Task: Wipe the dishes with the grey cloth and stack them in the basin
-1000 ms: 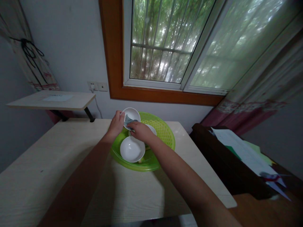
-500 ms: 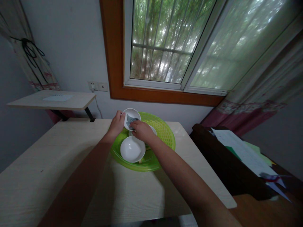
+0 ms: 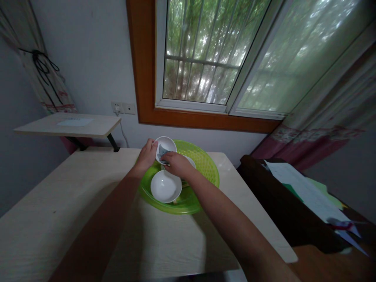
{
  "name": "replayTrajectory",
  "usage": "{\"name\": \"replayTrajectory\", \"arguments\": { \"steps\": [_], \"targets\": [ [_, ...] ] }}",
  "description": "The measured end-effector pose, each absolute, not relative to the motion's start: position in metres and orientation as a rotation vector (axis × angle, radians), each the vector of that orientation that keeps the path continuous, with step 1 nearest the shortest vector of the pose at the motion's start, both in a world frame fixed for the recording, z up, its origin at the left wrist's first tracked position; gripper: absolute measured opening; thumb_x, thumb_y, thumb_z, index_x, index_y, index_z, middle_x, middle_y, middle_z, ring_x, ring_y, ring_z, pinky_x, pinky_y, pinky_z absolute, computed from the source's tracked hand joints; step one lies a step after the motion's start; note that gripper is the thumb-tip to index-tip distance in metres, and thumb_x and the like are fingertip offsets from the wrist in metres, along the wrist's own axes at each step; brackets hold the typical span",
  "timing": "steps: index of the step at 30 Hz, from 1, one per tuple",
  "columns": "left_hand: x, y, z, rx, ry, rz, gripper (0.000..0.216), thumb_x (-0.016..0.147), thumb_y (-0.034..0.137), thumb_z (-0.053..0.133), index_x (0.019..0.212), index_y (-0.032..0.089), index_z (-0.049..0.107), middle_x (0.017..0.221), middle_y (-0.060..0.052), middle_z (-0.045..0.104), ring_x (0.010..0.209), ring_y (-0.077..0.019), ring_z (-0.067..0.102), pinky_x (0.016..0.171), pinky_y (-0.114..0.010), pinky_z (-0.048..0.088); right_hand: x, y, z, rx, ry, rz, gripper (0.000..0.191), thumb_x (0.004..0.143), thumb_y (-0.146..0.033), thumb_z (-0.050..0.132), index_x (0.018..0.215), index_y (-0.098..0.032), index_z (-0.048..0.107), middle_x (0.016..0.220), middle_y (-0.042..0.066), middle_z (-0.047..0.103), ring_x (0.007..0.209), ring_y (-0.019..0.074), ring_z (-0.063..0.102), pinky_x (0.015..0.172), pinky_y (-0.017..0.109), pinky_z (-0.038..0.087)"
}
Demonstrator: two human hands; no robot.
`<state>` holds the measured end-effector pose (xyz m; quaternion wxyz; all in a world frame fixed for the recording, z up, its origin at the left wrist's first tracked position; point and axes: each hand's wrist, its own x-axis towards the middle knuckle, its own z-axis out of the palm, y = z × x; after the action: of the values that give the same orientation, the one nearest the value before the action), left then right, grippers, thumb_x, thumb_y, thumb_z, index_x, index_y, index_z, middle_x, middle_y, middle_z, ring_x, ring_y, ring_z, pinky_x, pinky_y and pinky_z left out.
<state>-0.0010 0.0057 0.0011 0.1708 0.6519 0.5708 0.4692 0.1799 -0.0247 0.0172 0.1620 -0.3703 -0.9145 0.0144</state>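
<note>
Gripping a white raised bowl [image 3: 167, 141] with the left hand [image 3: 148, 155], clamped on the rim at about nine o'clock. Pressing a grey cloth [image 3: 162, 151] into that same bowl with the right hand [image 3: 177, 163], coming in from about four o'clock and bunched together on the fabric. Holding the bowl tilted at the eleven o'clock part of a green basket [image 3: 205, 164]; cannot tell whether touching anything underneath. Seeing a second bowl [image 3: 166, 186], also white and facing upward, inside the basket at eight o'clock, straight toward six from the first. Making out a third white dish [image 3: 190, 161] near the middle, mostly hidden behind the right hand. Finding the basket set on a pale table [image 3: 167, 243], with a small shelf [image 3: 35, 127] at ten o'clock bearing a sheet of paper [image 3: 75, 122], a barred window [image 3: 202, 70] between twelve and one, and dark furniture [image 3: 273, 203] strewn with papers [image 3: 302, 188] between three and four.
</note>
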Motion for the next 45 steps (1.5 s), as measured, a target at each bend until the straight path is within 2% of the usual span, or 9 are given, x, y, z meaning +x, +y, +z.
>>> {"name": "replayTrajectory", "arguments": {
  "steps": [21, 28, 35, 39, 45],
  "targets": [
    [0.0038, -0.0005, 0.0046, 1.852, 1.584, 1.321, 0.033, 0.101, 0.046, 0.030, 0.104, 0.023, 0.053, 0.095, -0.008, 0.066, 0.089, -0.0221, 0.062, 0.083, -0.035, 0.046, 0.1873, -0.0250, 0.0162, -1.059, -2.577, 0.053, 0.032, 0.085, -0.019, 0.063, 0.116, -0.017, 0.070, 0.114, 0.011, 0.071, 0.106, 0.0236, 0.063, 0.094, 0.033, 0.047],
    [0.0069, -0.0015, 0.0070, 1.828, 1.602, 1.317, 0.030, 0.101, 0.043, 0.032, 0.102, 0.022, 0.054, 0.098, -0.010, 0.067, 0.095, -0.0248, 0.063, 0.086, -0.038, 0.046, 0.1895, -0.0245, 0.0176, -1.038, -2.567, 0.076, 0.029, 0.087, -0.021, 0.063, 0.115, -0.018, 0.070, 0.114, 0.012, 0.071, 0.106, 0.0235, 0.063, 0.095, 0.033, 0.046],
    [0.0070, -0.0012, 0.0065, 1.856, 1.604, 1.315, 0.030, 0.101, 0.044, 0.032, 0.101, 0.023, 0.053, 0.096, -0.009, 0.066, 0.095, -0.0232, 0.063, 0.087, -0.036, 0.046, 0.1897, -0.0222, 0.0160, -1.017, -2.558, 0.111, 0.031, 0.085, -0.019, 0.064, 0.115, -0.018, 0.072, 0.114, 0.012, 0.072, 0.105, 0.0242, 0.064, 0.095, 0.034, 0.047],
    [0.0068, -0.0017, 0.0065, 1.870, 1.582, 1.310, 0.030, 0.101, 0.044, 0.032, 0.102, 0.023, 0.053, 0.097, -0.008, 0.066, 0.093, -0.0225, 0.062, 0.086, -0.036, 0.046, 0.1899, -0.0212, 0.0141, -0.946, -2.506, 0.251, 0.033, 0.083, -0.017, 0.064, 0.116, -0.018, 0.072, 0.115, 0.010, 0.073, 0.106, 0.0234, 0.065, 0.097, 0.035, 0.047],
    [0.0068, -0.0025, 0.0065, 1.915, 1.572, 1.278, 0.031, 0.101, 0.044, 0.031, 0.104, 0.023, 0.053, 0.099, -0.008, 0.065, 0.095, -0.0225, 0.062, 0.090, -0.036, 0.045, 0.1853, -0.0212, 0.0129, -0.814, -2.252, 0.715, 0.045, 0.081, -0.017, 0.065, 0.126, -0.020, 0.067, 0.124, 0.007, 0.071, 0.107, 0.0211, 0.067, 0.098, 0.035, 0.048]
  ]
}}
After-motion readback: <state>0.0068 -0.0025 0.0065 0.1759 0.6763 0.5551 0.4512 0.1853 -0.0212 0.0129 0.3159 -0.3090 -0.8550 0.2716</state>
